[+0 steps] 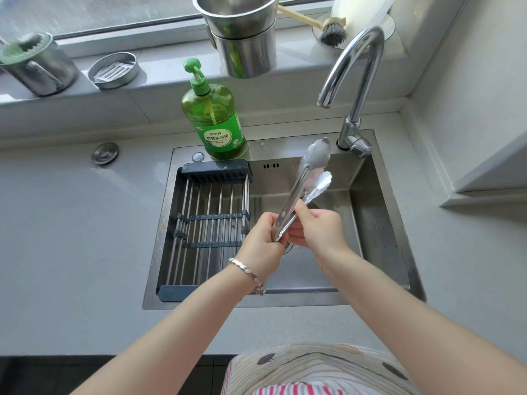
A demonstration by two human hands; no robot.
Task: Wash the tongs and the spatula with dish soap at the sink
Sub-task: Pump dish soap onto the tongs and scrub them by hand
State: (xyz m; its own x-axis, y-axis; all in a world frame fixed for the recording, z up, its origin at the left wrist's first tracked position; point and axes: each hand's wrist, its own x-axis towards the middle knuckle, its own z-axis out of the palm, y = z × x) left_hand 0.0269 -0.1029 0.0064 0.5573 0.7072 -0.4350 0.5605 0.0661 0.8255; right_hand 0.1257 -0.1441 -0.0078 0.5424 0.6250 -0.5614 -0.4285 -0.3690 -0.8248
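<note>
Steel tongs (306, 178) are held over the steel sink (379, 232), their scalloped tips pointing up toward the tap (356, 69). My left hand (263, 243) grips the hinged end of the tongs. My right hand (319, 228) pinches the lower arm of the tongs just above it. A green dish soap pump bottle (215, 115) stands on the sink's back rim. No water runs from the tap. No spatula is in view.
A roll-up drying rack (211, 220) covers the sink's left half. On the windowsill stand stacked steel pots (242, 32), a dish brush (330, 27), a small steel dish (114, 70) and a lidded steel cup (34, 64). Grey counter (71, 238) surrounds the sink.
</note>
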